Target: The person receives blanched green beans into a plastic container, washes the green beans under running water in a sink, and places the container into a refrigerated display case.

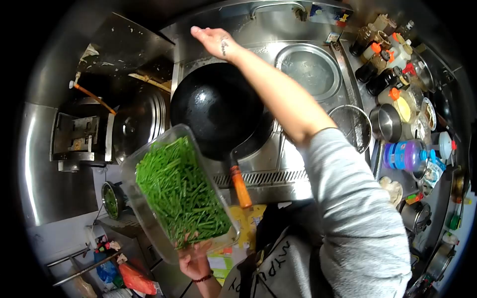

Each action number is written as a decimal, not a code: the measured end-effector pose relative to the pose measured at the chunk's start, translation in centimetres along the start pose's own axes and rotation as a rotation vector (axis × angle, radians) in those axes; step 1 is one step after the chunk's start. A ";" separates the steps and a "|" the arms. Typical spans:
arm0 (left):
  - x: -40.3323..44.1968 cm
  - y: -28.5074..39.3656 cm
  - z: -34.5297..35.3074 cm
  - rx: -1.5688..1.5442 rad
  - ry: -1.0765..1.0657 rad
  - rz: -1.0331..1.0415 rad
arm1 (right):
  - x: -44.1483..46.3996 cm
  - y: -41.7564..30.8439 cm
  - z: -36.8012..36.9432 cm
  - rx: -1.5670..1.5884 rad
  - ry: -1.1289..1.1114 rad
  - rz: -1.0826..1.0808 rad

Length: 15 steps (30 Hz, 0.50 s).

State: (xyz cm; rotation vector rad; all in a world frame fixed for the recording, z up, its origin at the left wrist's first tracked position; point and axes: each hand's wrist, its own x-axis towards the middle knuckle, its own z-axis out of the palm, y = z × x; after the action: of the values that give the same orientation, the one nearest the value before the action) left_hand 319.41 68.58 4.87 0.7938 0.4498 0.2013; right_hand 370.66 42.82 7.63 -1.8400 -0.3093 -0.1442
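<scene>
A clear plastic tub (130, 191) full of cut green vegetable stems (186, 191) is tilted at the lower left, its upper end beside the rim of a black wok (211, 107). My left hand (196, 262) grips the tub's lower end from beneath, fingers partly seen through the plastic. Past the far side of the wok, my right hand (216, 42) is stretched out, its fingers partly hidden by the hand itself, and I cannot make out anything in them. The wok looks empty and its orange handle (241, 187) points toward me.
A metal basin (308, 69) of water and a wire strainer (351, 128) sit right of the wok. Sauce bottles (372, 67), a steel pot (386, 122) and a purple jug (405, 155) line the right side. A large steel lid (139, 124) stands left.
</scene>
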 end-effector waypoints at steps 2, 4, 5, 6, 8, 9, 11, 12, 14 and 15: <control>1.4 -0.2 1.4 0.038 -0.088 0.013 | -3.4 -2.0 -2.5 -0.143 0.006 -0.062; 2.9 0.1 2.1 0.020 -0.121 -0.085 | -9.5 0.4 -5.9 -0.352 -0.012 -0.257; 4.0 0.0 1.3 0.025 -0.207 -0.125 | -13.6 0.6 -7.7 -0.406 -0.037 -0.065; 5.3 -0.4 1.0 0.019 -0.310 -0.163 | -18.1 0.7 -9.7 -0.608 -0.035 -0.063; 7.7 -1.2 2.4 0.012 -0.426 -0.199 | -28.0 1.2 -13.1 -0.634 -0.076 0.108; 8.7 -1.8 3.4 0.023 -0.521 -0.240 | -33.1 1.2 -13.8 -0.562 0.046 0.077; 9.8 -3.3 6.1 -0.050 -0.556 -0.338 | -43.4 0.6 -15.1 -0.517 0.121 0.297; 10.3 -4.1 7.7 -0.080 -0.565 -0.400 | -48.3 0.0 -15.5 -0.588 0.144 0.353; 10.9 -5.8 10.6 -0.105 -0.613 -0.547 | -56.2 -2.7 -15.1 -0.579 0.266 0.593; 11.2 -6.9 11.3 -0.116 -0.650 -0.602 | -59.4 -4.2 -14.5 -0.488 0.362 0.762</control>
State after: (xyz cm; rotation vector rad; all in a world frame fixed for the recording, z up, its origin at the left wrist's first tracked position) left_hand 334.58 60.44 3.29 0.5382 0.0431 -0.5761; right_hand 313.53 21.92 0.49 -2.2336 0.7391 -0.0170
